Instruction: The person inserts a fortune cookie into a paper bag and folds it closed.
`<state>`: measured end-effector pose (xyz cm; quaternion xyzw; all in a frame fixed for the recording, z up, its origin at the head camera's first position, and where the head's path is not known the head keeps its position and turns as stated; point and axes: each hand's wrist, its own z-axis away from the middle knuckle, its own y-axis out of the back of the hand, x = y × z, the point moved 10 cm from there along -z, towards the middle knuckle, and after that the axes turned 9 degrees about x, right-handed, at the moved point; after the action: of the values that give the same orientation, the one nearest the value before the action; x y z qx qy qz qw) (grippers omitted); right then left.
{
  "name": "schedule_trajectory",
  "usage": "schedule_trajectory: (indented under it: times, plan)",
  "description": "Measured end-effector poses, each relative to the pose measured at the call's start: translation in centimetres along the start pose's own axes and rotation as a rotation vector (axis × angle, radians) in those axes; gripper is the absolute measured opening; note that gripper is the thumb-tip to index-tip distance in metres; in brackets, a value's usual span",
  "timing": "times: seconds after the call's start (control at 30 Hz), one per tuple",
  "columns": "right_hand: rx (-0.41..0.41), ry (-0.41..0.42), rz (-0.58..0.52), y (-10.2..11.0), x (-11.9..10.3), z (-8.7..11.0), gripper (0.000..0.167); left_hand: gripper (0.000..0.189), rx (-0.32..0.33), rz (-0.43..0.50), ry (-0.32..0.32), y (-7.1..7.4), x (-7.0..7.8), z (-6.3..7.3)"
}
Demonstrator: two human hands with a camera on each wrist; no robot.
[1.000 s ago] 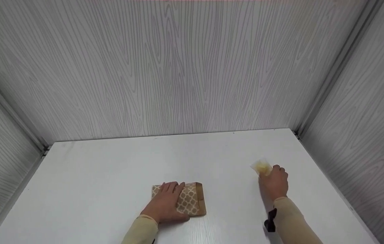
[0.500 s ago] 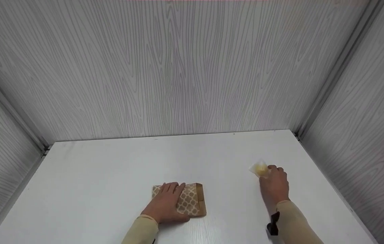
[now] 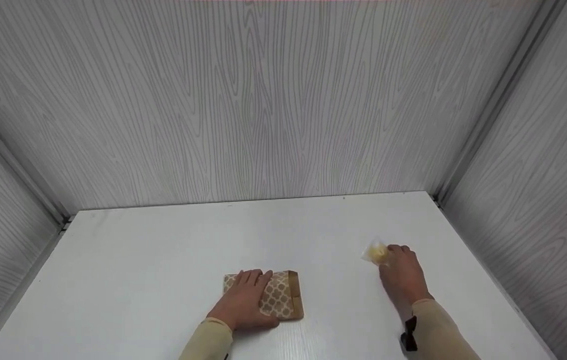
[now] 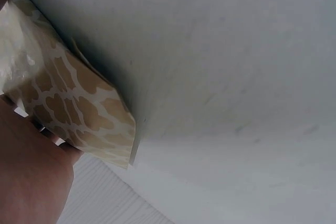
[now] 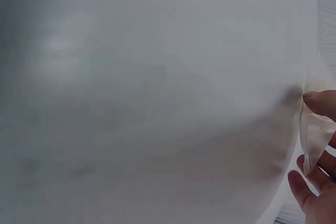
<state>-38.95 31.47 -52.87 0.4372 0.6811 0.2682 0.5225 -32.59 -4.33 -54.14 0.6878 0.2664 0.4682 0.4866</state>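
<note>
A flat paper bag [image 3: 277, 299] with a tan and white lattice pattern lies on the white table, a plain brown strip at its right end. My left hand [image 3: 245, 302] rests over its left half, fingers extended towards the far edge and thumb along the near edge. The left wrist view shows the patterned bag [image 4: 79, 98] beside the hand [image 4: 31, 166]. To the right, my right hand [image 3: 404, 274] pinches a small clear plastic packet [image 3: 377, 252] with something yellow inside. Close up, the thumb of that hand [image 5: 320, 182] presses on the see-through film [image 5: 314, 135]; its contents are blurred.
The white tabletop [image 3: 163, 250] extends around both hands. A grey wood-grain panel [image 3: 253, 100] rises behind it, with side panels [image 3: 538, 175] at left and right. A dark wrist device [image 3: 408, 335] sits on the right sleeve.
My right hand has shifted slightly to the left with the clear packet in its fingers. The left hand and the paper bag stay where they were.
</note>
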Motion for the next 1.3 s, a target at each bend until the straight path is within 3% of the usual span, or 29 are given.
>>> schedule_trajectory:
  times: [0.13, 0.3, 0.6, 1.0, 1.3]
  plan:
    - [-0.047, 0.045, -0.05, -0.4, -1.0, 0.1, 0.05, 0.106, -0.007, -0.023, -0.003, -0.2, -0.1, -0.1]
    - [-0.122, 0.018, -0.17, -1.3, -2.1, 0.8, 0.053, 0.107, -0.014, -0.021, 0.001, -0.3, -0.2, -0.2]
    - [-0.212, 0.064, -0.312, -2.7, -5.8, 2.8, 0.052, 0.108, -0.008, -0.005, 0.005, -0.1, -0.2, -0.1]
    - [-0.357, 0.187, -0.347, -4.4, -10.6, 5.2, 0.049, 0.109, 0.0, 0.001, 0.006, 0.1, -0.1, -0.2]
    - [-0.387, 0.368, -0.294, -4.8, -13.4, 6.8, 0.045, 0.109, 0.01, -0.002, 0.006, 0.0, -0.1, -0.2]
